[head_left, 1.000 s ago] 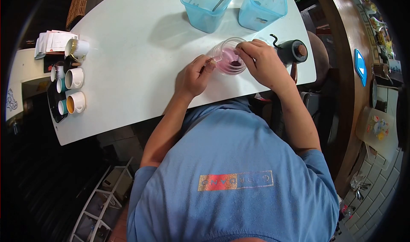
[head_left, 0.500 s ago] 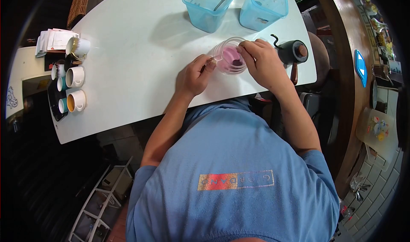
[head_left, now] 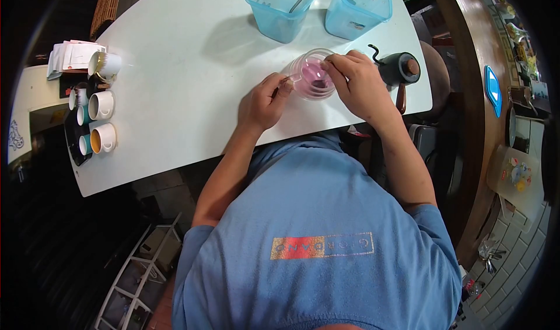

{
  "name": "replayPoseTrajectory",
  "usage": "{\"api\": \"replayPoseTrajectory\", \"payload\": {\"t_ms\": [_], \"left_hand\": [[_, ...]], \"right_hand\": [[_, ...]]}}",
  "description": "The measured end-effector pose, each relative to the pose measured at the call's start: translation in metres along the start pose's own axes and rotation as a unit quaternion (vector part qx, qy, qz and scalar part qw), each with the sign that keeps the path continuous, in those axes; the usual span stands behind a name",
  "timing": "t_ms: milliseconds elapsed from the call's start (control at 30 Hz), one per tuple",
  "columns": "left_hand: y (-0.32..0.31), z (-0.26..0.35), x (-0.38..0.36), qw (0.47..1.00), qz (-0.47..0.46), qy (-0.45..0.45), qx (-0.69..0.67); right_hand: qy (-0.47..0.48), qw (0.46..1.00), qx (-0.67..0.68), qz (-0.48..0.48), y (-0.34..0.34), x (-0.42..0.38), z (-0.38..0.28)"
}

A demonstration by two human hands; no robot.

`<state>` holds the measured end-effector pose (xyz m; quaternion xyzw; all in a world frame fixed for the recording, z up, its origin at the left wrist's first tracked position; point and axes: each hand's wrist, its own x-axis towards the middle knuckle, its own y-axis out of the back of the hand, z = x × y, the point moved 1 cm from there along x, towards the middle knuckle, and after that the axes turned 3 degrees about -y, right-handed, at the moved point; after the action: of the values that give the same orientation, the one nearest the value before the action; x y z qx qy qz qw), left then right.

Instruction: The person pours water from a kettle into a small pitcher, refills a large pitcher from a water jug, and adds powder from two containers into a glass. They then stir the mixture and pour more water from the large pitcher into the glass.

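Left hand pinches the near rim of the clear glass cup on the white desk, right hand curled over its far rim, fingertips pressed together. Barely anything's moved in the last second, just a tiny nudge, dark bit sits in pink liquid. Black kettle right beside.

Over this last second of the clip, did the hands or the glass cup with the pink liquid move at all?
Almost nothing changed. The left hand stays at the near-left side of the glass cup, and the right hand still touches its right rim. Both keep the same grip, apart from a slight shift of the whole view. The black kettle, the two blue containers and the mugs are unmoved.
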<state>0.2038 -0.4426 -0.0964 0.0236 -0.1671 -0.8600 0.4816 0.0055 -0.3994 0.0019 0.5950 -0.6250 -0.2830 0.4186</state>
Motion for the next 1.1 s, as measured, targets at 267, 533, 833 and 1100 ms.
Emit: {"api": "replayPoseTrajectory", "payload": {"t_ms": [267,533,833,1100], "left_hand": [[0.0,-0.001,0.0,1.0,0.003,-0.001,0.014],[0.001,0.005,0.0,0.999,0.001,0.023,0.046],[0.0,0.002,-0.001,1.0,0.006,0.011,0.018],[0.002,0.005,-0.001,0.999,0.005,0.015,0.042]], "right_hand": [[0.055,0.993,-0.009,0.099,-0.011,0.004,0.003],[-0.026,0.999,0.04,-0.001,-0.004,0.0,-0.001],[0.087,0.986,-0.114,0.085,-0.004,0.003,-0.003],[0.036,0.996,0.057,0.055,-0.012,0.005,0.001]]}}
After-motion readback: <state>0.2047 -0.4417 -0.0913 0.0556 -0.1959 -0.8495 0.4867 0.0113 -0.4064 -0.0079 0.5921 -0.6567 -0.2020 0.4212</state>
